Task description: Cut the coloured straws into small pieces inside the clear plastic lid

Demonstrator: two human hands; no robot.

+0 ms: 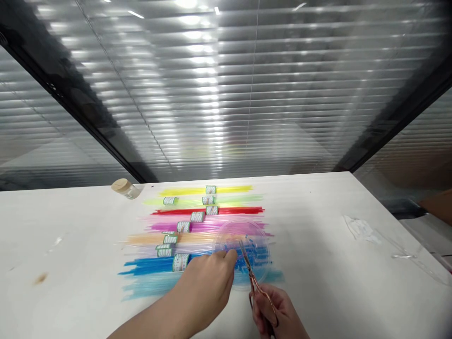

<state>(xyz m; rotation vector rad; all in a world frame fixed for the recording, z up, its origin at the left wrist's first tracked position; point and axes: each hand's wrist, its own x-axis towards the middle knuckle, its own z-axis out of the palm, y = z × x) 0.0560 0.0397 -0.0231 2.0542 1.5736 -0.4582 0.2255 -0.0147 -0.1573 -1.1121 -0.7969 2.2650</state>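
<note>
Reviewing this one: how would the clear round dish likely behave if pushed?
The clear dish looks thin, so it's probably light. It seems to rest on the colored strands, so it might wobble. The small blue pieces inside look loose and could spill.

A bare, smooth forearm narrows to the bare left hand [213, 278]; the right hand [280, 308] is bare too.

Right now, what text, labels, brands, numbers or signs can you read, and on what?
None readable.
Bands around the coloured bundles: printed marks, too small and blurred to read.
Scissors: no lettering can be made out.
Jar: too small to tell whether it bears any.
</note>
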